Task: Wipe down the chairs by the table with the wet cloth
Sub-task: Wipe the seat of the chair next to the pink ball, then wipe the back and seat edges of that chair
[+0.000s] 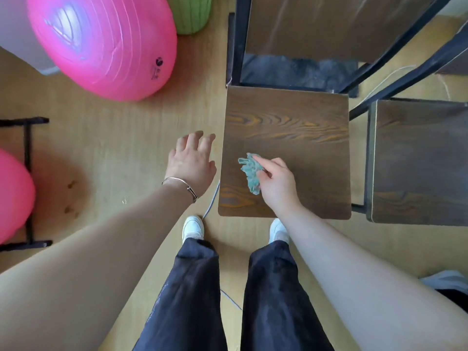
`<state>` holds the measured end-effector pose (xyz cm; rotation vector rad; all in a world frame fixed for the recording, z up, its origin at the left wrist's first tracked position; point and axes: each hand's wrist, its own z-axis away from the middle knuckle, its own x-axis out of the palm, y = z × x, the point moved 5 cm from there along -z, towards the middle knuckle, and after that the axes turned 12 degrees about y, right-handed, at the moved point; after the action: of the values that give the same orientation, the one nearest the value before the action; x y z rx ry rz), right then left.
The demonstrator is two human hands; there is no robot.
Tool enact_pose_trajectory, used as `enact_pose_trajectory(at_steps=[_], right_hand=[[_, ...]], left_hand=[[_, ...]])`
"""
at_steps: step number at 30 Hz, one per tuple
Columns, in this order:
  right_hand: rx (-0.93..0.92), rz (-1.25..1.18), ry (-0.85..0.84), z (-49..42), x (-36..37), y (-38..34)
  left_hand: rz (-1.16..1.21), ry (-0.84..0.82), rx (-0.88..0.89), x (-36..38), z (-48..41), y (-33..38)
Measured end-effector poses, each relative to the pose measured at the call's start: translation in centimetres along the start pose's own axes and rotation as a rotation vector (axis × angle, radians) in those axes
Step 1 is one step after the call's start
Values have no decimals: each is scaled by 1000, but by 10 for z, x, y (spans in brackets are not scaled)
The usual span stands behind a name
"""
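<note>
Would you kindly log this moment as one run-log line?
right hand: grips teal cloth on chair seat | left hand: open, beside seat | second chair: untouched

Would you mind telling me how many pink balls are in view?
2. The large pink ball sits at upper left; the second pink ball is cut off at the left edge. Others may be hidden.

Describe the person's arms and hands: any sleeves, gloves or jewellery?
The left arm and right arm are bare, with no sleeves in view and no gloves. The left hand has a thin silver bangle with a small clasp at its wrist. The right hand shows no bracelet or watch. No rings are visible.
</note>
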<state>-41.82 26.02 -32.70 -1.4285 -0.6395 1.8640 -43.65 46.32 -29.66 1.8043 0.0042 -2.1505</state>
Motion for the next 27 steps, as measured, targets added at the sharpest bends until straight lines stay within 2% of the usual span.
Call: enact_pose_trajectory(at_steps=[7, 11, 14, 16, 21, 27], right_hand=[[-144, -70, 215, -82, -27, -116], [-364, -116, 465, -126, -59, -203], [-625, -110, 645, -146, -79, -263], [-789, -43, 706, -156, -80, -283], [-942, 131, 668, -165, -47, -253], [-836, 265, 509, -166, 6, -176]], left_hand=[[6, 131, -33, -69, -77, -1], [45, 237, -29, -104, -119, 0], [35, 277, -15, -120, -143, 0], [49, 297, -10, -124, -156, -1], [80, 292, 11, -113, -174, -8], [61, 202, 17, -77, -172, -29]])
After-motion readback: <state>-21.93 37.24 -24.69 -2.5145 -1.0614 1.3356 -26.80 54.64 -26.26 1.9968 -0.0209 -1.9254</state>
